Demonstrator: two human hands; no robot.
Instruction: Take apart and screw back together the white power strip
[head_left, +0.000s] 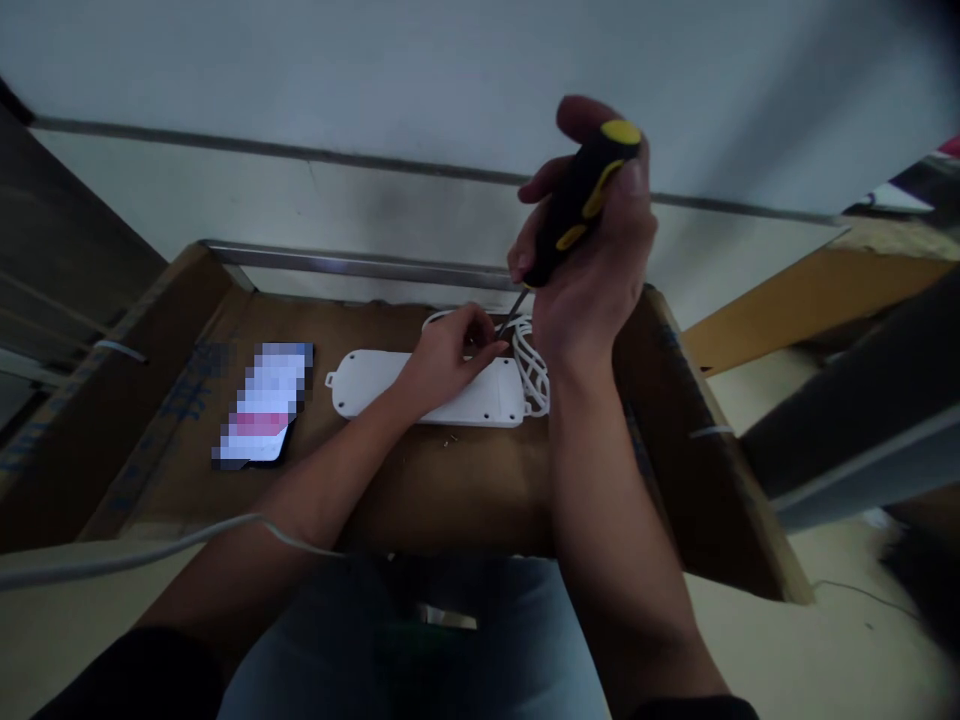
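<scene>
A white power strip (367,385) lies on the cardboard with its screw-holed side up. Its white cord (531,368) is bundled at the right end. My right hand (592,240) grips the black and yellow handle of a screwdriver (574,205), which is tilted, its shaft slanting down to the left. Over the strip's far right part, my left hand (457,350) has its thumb and fingers pinched together at the screwdriver's tip. Whatever those fingers hold is hidden. A few tiny pieces, seemingly screws (450,440), lie in front of the strip.
A phone (262,405) with a lit screen lies left of the strip. Raised cardboard sides (720,480) bound the work surface (465,490) at left and right. A pale panel (375,205) stands behind. One grey cable (150,550) crosses at the front left.
</scene>
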